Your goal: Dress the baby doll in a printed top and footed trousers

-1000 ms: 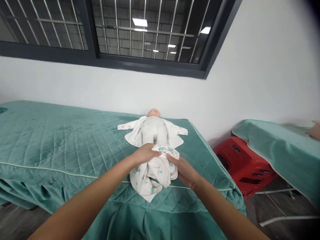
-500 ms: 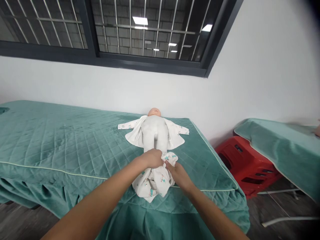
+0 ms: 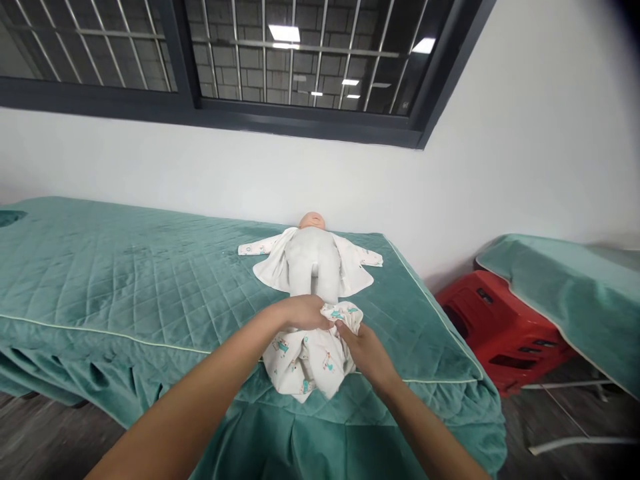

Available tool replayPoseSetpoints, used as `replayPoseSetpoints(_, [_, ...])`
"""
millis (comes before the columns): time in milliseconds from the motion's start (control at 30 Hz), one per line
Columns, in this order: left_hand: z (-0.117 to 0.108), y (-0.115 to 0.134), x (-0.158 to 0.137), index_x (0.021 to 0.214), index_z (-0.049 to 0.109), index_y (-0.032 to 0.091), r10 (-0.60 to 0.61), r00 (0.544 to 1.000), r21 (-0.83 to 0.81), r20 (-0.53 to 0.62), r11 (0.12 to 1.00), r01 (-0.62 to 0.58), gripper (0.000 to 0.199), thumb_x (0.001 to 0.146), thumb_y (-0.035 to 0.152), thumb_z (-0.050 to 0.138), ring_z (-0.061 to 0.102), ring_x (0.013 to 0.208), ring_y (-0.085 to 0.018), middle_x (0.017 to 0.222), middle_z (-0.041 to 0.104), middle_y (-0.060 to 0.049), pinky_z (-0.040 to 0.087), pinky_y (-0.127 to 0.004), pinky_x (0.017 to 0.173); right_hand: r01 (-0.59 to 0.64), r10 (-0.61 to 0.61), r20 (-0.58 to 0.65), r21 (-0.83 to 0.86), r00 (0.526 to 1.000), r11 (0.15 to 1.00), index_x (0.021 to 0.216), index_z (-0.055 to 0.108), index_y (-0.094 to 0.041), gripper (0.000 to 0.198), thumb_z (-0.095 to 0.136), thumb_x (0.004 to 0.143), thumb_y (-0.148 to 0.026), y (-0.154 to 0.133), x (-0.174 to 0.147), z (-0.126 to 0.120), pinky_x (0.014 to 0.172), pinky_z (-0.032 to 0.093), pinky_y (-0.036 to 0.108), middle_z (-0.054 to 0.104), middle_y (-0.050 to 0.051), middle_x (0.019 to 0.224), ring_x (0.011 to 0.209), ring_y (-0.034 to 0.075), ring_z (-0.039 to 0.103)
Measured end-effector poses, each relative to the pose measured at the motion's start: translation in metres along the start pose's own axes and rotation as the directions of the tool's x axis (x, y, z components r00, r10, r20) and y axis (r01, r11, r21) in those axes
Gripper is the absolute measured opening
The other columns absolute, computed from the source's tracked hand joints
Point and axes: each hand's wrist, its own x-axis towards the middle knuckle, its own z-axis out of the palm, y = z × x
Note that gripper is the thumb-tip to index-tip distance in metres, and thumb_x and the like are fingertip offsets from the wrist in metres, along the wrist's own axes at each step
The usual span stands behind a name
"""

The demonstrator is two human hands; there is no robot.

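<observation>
A baby doll (image 3: 314, 253) with a pale cloth body lies on its back on a green quilted bed, its head toward the wall. A white printed baby shirt (image 3: 356, 273) is spread open beneath it, with the sleeves out to both sides. At the doll's feet, white printed baby pants (image 3: 310, 363) are bunched up and hang over the bed's front edge. My left hand (image 3: 306, 312) is closed on the pants' cloth by the doll's lower legs. My right hand (image 3: 364, 347) pinches the same cloth from the right. The doll's feet are hidden behind my hands and the cloth.
The green bed (image 3: 125, 280) runs along the white wall under a barred window (image 3: 300, 60). To the right, a red plastic stool (image 3: 500, 333) stands in the gap beside another green-covered bed (image 3: 570, 287). Pale metal legs show on the dark floor.
My hands still grip the pants and have shifted only slightly, with the cloth gathered a little more around them. The view has moved slightly. The doll lies as before.
</observation>
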Motion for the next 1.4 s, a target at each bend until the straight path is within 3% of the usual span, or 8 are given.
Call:
replayPoseSetpoints(233, [-0.005,0.003,-0.007,0.093,0.072,0.018,-0.049,0.999,-0.102,0.013,0.994,0.05,0.032,0.071,0.042,0.067,0.064,0.081,-0.023,0.091,0.073,-0.005,0.044,-0.027,0.067,-0.104,0.086,0.064,0.393,0.994,0.914,0.12,0.067,-0.019,0.054,0.068,0.079,-0.054,0.004,-0.013,0.009,0.086,0.053,0.045,0.076,0.008,0.1,0.102,0.033,0.068])
replayPoseSetpoints(367, [-0.006,0.006,-0.012,0.093,0.072,0.018,-0.03,0.999,-0.289,0.036,0.957,0.04,0.032,0.073,0.043,0.069,0.066,0.084,-0.024,0.094,0.074,-0.006,0.047,-0.028,0.069,-0.145,0.1,0.108,0.596,0.989,0.79,0.128,0.06,-0.02,0.054,0.066,0.083,-0.051,-0.008,-0.018,0.015,0.085,0.055,0.042,0.075,0.008,0.108,0.101,0.029,0.069])
replayPoseSetpoints(500, [-0.008,0.003,-0.021,0.096,0.073,0.019,0.003,0.991,-0.52,0.132,0.852,0.067,0.036,0.074,0.047,0.073,0.067,0.093,-0.024,0.101,0.074,-0.006,0.05,-0.027,0.071,-0.181,0.086,0.172,0.675,0.981,0.715,0.127,0.06,-0.02,0.052,0.065,0.085,-0.05,-0.017,-0.019,0.016,0.085,0.056,0.039,0.074,0.008,0.108,0.1,0.027,0.07])
replayPoseSetpoints(600, [-0.01,-0.003,-0.027,0.097,0.073,0.02,0.033,0.988,-0.557,0.153,0.828,0.058,0.036,0.071,0.046,0.077,0.068,0.095,-0.023,0.103,0.075,-0.005,0.051,-0.027,0.073,-0.172,0.064,0.183,0.668,0.981,0.724,0.123,0.063,-0.019,0.05,0.067,0.084,-0.049,-0.015,-0.018,0.014,0.087,0.055,0.039,0.074,0.008,0.108,0.101,0.027,0.069])
replayPoseSetpoints(667, [-0.01,-0.007,-0.026,0.098,0.073,0.019,0.033,0.991,-0.563,0.127,0.826,0.045,0.038,0.071,0.046,0.077,0.068,0.092,-0.023,0.1,0.075,-0.006,0.051,-0.027,0.073,-0.107,0.038,0.121,0.64,0.992,0.761,0.122,0.064,-0.019,0.05,0.068,0.082,-0.05,-0.011,-0.014,0.013,0.089,0.054,0.039,0.074,0.008,0.109,0.103,0.027,0.068])
replayPoseSetpoints(800, [-0.006,-0.009,-0.015,0.094,0.072,0.015,0.024,1.0,-0.615,-0.02,0.788,-0.031,0.041,0.071,0.048,0.075,0.066,0.088,-0.022,0.096,0.073,-0.007,0.049,-0.029,0.076,0.076,-0.031,-0.1,0.482,0.995,0.873,0.119,0.067,-0.018,0.055,0.068,0.08,-0.057,0.0,0.0,0.013,0.095,0.051,0.042,0.073,0.009,0.112,0.11,0.029,0.064])
replayPoseSetpoints(1000, [0.001,-0.007,0.016,0.09,0.068,0.014,0.001,0.99,-0.679,-0.14,0.728,-0.097,0.04,0.072,0.049,0.074,0.063,0.08,-0.019,0.087,0.07,-0.005,0.047,-0.029,0.073,0.189,-0.125,-0.193,0.363,0.973,0.913,0.118,0.068,-0.021,0.052,0.062,0.083,-0.059,0.002,0.026,0.011,0.1,0.048,0.041,0.072,0.006,0.118,0.116,0.028,0.061])
replayPoseSetpoints(1400, [-0.022,0.004,0.069,0.08,0.064,0.014,0.039,0.943,-0.367,-0.332,0.915,-0.167,0.04,0.076,0.053,0.062,0.058,0.081,-0.021,0.079,0.066,-0.005,0.043,-0.029,0.071,0.322,-0.253,-0.281,0.235,0.926,0.917,0.127,0.061,-0.019,0.05,0.052,0.091,-0.053,-0.01,0.085,0.001,0.106,0.04,0.038,0.065,0.007,0.129,0.12,0.024,0.057])
